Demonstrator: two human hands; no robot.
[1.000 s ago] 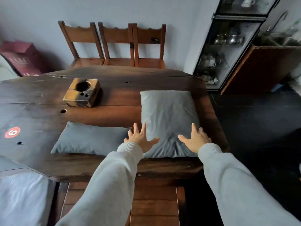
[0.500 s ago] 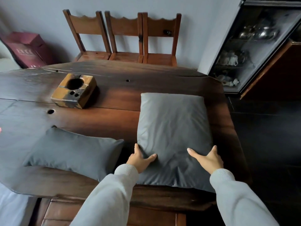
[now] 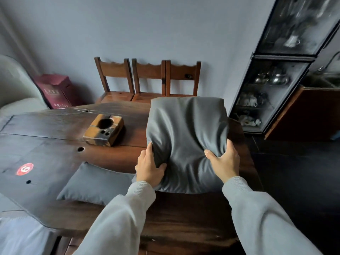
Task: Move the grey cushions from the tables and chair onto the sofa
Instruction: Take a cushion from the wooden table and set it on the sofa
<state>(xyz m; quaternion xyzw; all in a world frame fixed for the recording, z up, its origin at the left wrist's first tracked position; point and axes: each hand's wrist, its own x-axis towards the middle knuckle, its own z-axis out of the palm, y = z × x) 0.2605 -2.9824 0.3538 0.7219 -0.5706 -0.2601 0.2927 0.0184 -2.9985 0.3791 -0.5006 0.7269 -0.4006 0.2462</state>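
A large grey cushion (image 3: 185, 137) is lifted off the dark wooden table (image 3: 55, 159) and tilted up towards me. My left hand (image 3: 149, 166) grips its left edge and my right hand (image 3: 223, 162) grips its right edge, each with the fabric bunched between thumb and fingers. A second, smaller grey cushion (image 3: 95, 183) lies flat on the table, just left of my left forearm. Another pale grey cushion (image 3: 20, 236) shows at the bottom left corner, below the table edge.
A wooden block with holes (image 3: 104, 129) sits mid-table. Three wooden chairs (image 3: 149, 80) stand against the far wall. A glass cabinet (image 3: 272, 85) of tableware stands at the right, a red box (image 3: 55, 91) at the left wall, beside a pale upholstered seat (image 3: 16, 96).
My hands went from resting on the near end of the large cushion to gripping its sides. The cushion has risen off the table and tilted upright.
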